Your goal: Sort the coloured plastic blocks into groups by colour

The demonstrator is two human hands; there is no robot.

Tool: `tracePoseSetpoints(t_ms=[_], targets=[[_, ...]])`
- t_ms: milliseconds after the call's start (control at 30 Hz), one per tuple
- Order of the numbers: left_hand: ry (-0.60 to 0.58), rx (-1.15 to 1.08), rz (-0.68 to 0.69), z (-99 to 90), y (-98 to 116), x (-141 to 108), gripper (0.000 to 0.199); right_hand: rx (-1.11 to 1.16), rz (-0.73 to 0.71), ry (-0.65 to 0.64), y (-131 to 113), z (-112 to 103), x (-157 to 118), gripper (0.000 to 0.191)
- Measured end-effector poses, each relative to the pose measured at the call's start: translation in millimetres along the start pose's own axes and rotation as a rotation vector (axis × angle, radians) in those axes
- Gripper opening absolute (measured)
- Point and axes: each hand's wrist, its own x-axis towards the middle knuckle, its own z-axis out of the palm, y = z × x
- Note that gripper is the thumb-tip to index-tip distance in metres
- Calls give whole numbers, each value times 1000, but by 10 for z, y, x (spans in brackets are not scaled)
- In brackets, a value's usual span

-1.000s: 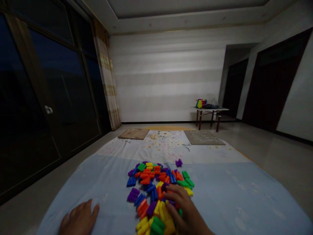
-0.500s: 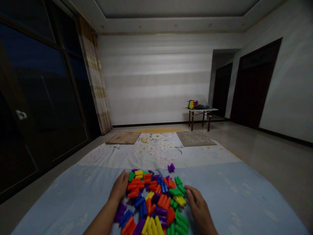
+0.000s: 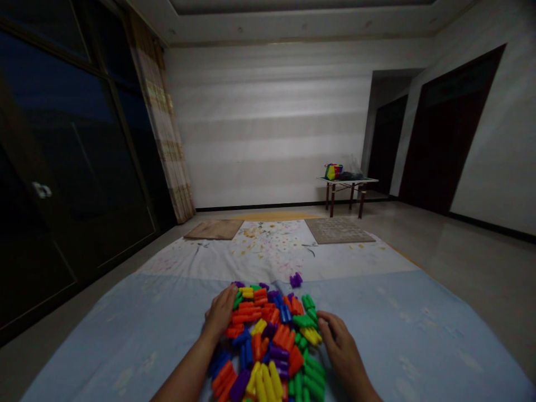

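A heap of bright plastic toy pieces [image 3: 283, 336], shaped like joined rounded rods in red, orange, yellow, green, blue and purple, lies between my two hands. My left hand [image 3: 220, 315] presses against the heap's left side, fingers stretched forward and holding nothing; it hides some blue and purple pieces. At the right edge, my right hand [image 3: 339, 339] is open with slightly bent fingers. Its fingertips are at the green pieces [image 3: 309, 319] and a yellow piece [image 3: 311, 335]. Beyond the heap sits a single purple piece [image 3: 296, 280], apart from the others.
The pieces lie on a pale blue and white flowered cloth [image 3: 397, 335]. Farther off are a brown mat [image 3: 214, 229] and a grey patterned mat [image 3: 339, 230]. A small table [image 3: 371, 180] with a colourful bag [image 3: 334, 171] stands near the back wall. Dark glass doors [image 3: 84, 167] are on the left.
My left hand has moved rightward against the heap, and the pieces on that side are pushed inward. My right hand stays at the right edge. The view has tilted slightly down.
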Motion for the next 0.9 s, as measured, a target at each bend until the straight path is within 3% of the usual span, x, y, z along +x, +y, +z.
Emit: tracePoseSetpoints(t_ms=[233, 367, 467, 567, 733, 800, 900], targets=[[-230, -279, 107, -67, 709, -408, 58, 19, 43, -12, 0, -1, -7, 35], [-213, -188, 131, -46, 1211, -357, 52, 50, 72, 12, -13, -8, 3, 37], [-176, 9, 249, 143, 1541, -164, 49, 67, 70, 40, -23, -6, 11, 37], [-226, 151, 384, 453, 1768, 34, 50, 73, 70, 56, -23, 4, 18, 37], [-378, 284, 528, 839, 1844, 164, 49, 83, 80, 52, -12, 17, 26, 36], [-415, 350, 558, 856, 1783, 143, 41, 87, 91, 53, -13, 16, 29, 36], [-393, 431, 578, 731, 1638, 86, 35, 97, 102, 56, -21, 15, 35, 37]])
